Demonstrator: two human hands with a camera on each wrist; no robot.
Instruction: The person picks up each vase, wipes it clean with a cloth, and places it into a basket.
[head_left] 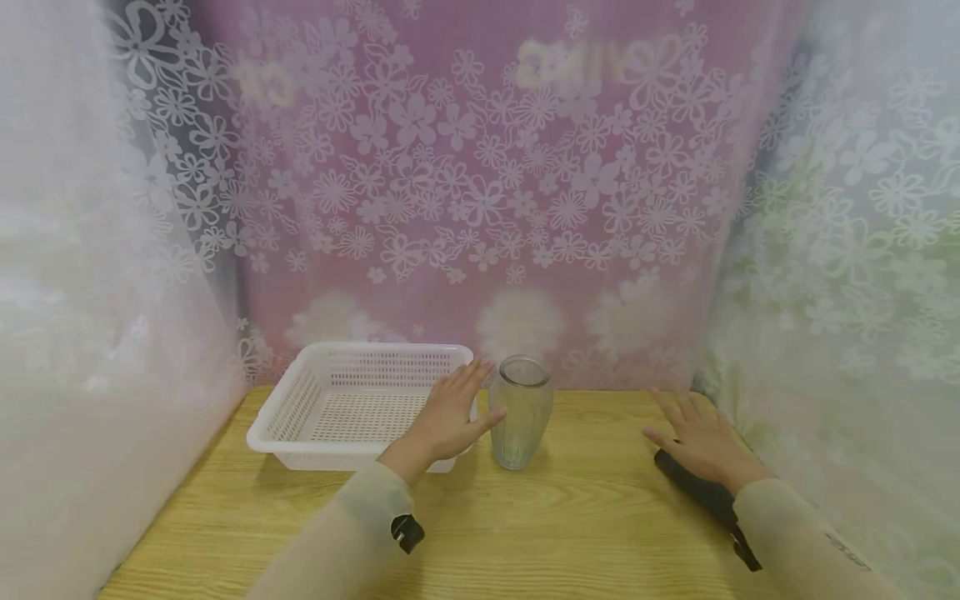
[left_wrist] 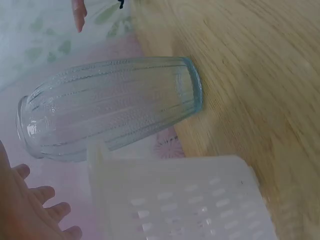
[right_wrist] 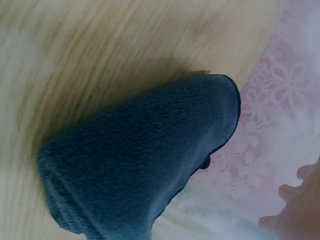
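A clear ribbed glass vase point(head_left: 521, 425) stands upright on the wooden table, right beside the white basket. My left hand point(head_left: 450, 417) hovers between basket and vase with fingers extended, its thumb tip overlapping the vase's left side in the head view. In the left wrist view the vase point(left_wrist: 115, 107) shows whole, and the left fingers point(left_wrist: 42, 195) appear apart from it. Over at the right, my right hand point(head_left: 701, 442) is spread above a dark folded cloth point(head_left: 697, 487). The right wrist view shows that cloth point(right_wrist: 145, 150) as blue-grey and fuzzy, with the right fingers point(right_wrist: 292, 200) off to its side.
The white perforated basket point(head_left: 360, 450) sits at the back left of the table point(head_left: 555, 542). Flower-patterned curtains point(head_left: 480, 167) hang behind the table and along both sides, close to its edges.
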